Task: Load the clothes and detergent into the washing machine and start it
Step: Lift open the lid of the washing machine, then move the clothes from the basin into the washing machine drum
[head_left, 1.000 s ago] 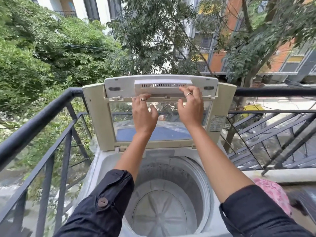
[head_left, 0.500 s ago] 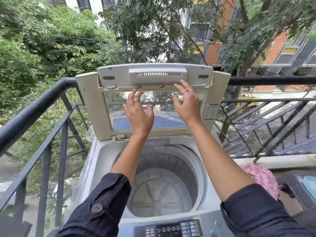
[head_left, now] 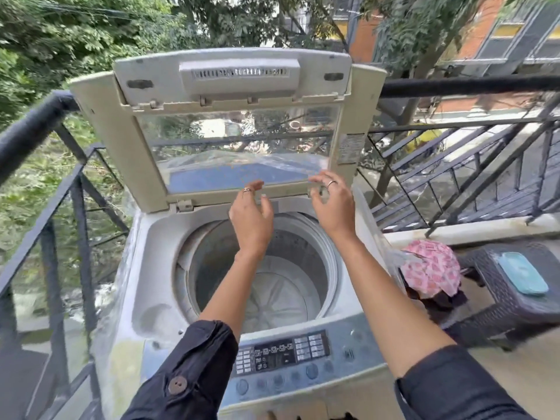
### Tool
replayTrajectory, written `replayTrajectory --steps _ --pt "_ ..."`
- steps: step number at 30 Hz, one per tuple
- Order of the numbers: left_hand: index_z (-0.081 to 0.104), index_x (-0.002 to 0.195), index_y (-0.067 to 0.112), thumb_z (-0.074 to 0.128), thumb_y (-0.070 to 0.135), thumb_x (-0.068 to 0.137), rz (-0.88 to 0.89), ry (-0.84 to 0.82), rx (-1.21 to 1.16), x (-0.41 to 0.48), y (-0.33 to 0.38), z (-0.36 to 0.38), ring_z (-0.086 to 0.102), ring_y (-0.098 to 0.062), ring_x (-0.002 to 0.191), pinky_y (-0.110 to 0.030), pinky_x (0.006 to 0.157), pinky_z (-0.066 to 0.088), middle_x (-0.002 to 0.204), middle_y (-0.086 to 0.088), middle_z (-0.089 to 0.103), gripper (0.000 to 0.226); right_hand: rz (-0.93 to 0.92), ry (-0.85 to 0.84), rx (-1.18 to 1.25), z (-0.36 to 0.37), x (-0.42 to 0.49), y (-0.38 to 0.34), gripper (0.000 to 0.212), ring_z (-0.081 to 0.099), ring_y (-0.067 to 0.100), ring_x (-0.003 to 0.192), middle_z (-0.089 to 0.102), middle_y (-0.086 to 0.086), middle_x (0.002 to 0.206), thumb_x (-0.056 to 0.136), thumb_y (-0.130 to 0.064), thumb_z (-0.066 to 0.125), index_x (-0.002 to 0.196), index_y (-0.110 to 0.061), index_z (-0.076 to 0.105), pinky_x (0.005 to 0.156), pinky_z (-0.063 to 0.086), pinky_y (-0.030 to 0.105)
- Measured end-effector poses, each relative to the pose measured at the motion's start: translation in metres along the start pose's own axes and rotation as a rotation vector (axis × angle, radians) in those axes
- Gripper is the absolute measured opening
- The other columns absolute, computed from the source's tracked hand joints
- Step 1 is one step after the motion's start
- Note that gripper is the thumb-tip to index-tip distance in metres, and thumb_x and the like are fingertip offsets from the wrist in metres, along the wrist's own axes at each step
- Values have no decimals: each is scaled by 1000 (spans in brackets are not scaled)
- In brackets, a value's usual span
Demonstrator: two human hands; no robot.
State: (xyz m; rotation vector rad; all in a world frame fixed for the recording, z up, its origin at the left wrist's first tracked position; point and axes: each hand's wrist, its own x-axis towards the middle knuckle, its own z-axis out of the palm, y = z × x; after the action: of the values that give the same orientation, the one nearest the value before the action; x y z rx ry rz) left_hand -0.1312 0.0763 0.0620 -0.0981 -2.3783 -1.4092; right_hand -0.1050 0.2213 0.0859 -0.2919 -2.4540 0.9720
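Note:
A white top-loading washing machine (head_left: 142, 268) stands in front of me with its folding lid (head_left: 239, 128) raised upright. The drum (head_left: 281, 286) below is bare, with nothing in it. The control panel (head_left: 281, 353) runs along the near edge. My left hand (head_left: 251, 219) and my right hand (head_left: 333, 204) hover above the drum's far rim, just below the lid's lower edge, fingers spread and holding nothing. Pink patterned clothes (head_left: 430, 271) lie in a heap to the right of the machine. No detergent is in view.
A black metal railing (head_left: 60, 189) encloses the balcony on the left and behind. A dark wicker stool (head_left: 515, 301) at the right carries a teal phone-like object (head_left: 522, 275). A clear plastic sheet (head_left: 381, 237) hangs off the machine's right side.
Both hands have let go of the raised lid and dropped down toward the drum opening. The lid stays upright. My view has tilted down, so the control panel now shows.

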Motion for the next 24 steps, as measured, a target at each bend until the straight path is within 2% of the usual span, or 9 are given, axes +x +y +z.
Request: replayTrajectory --steps 7,11,14,17,20,24 --pt "64 110 8 41 22 84 -46 -42 13 -44 28 46 65 -27 102 -44 92 47 108 -7 70 36 49 -32 23 -32 -28 47 27 57 23 115 62 9 120 82 -3 57 105 -9 70 96 34 18" --pt "63 110 10 44 18 87 -60 -66 15 -74 54 78 65 -26 102 -39 93 46 108 -6 71 31 44 -49 27 -64 -41 83 25 58 26 114 63 12 117 82 -3 59 104 -7 70 97 34 21" --pt "62 110 14 44 16 88 -83 -81 -14 -105 82 106 65 -24 100 -40 94 45 105 -2 72 29 81 -56 36 -96 -49 116 24 57 22 116 63 9 120 85 -6 57 106 -8 69 98 39 27" --pt "61 110 18 43 20 86 -110 -98 -20 -136 103 143 67 -27 91 -41 89 48 100 -1 73 30 91 -38 60 -132 -56 158 21 61 24 105 66 8 113 84 -7 59 102 -8 70 91 47 31" --pt "62 112 15 44 20 87 -99 -117 32 -163 122 177 66 -29 93 -35 85 46 102 -3 73 31 120 -47 64 -164 -65 196 20 62 23 100 67 6 109 84 -8 60 101 -9 70 87 45 27" --pt "61 114 14 49 13 91 -113 -175 53 -191 147 220 65 -29 98 -36 86 45 105 -8 71 26 229 -48 52 -201 -70 246 20 60 20 104 66 3 112 86 -11 58 103 -12 69 86 42 25"
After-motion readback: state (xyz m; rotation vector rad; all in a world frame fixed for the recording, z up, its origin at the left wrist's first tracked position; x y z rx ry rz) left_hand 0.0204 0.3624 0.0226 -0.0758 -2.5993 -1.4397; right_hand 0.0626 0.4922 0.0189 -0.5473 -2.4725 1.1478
